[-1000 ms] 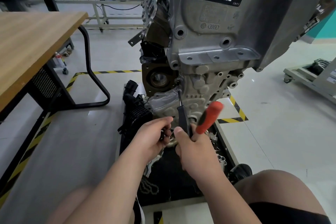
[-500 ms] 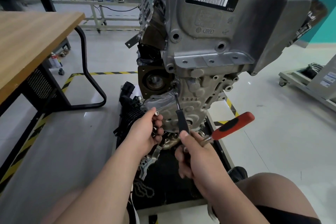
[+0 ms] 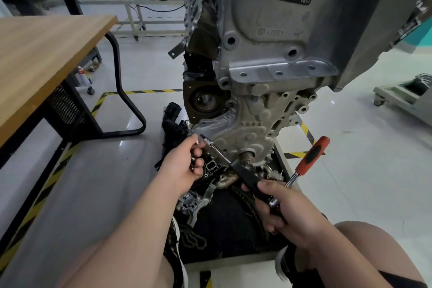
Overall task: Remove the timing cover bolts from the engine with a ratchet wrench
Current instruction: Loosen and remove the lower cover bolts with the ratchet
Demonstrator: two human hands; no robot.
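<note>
Position of tool: the ratchet wrench (image 3: pixel 312 158) is clear of the engine (image 3: pixel 268 49), low in the centre of the frame. The right hand (image 3: pixel 287 213) grips it with the fingers wrapped fully round the junction of the ratchet head and the black sleeve. The red handle projects up and to the right, free of the hand.

The extension bar (image 3: pixel 219 152) has its long axis running from lower right to upper left. Its socket tip (image 3: pixel 204 137) is just beside the fingertips of the left hand (image 3: pixel 184 163). The left hand is therefore much the nearer of the two to the working end.

The left hand is curled, with a small bolt (image 3: pixel 198 141) pinched between thumb and forefinger. More hardware appears to sit in the palm; what it is cannot be told.

The timing cover (image 3: pixel 243 133) is on the lower front of the engine, just up and to the right of the socket tip and touched by neither hand. Whether any bolts remain in the cover cannot be told at this size.

Next move, as judged: the tip must be swung right and upward toward the cover face. The right wrist must turn the bar's axis square to the chosen bolt head. The left hand is placed to guide the tip.
</note>
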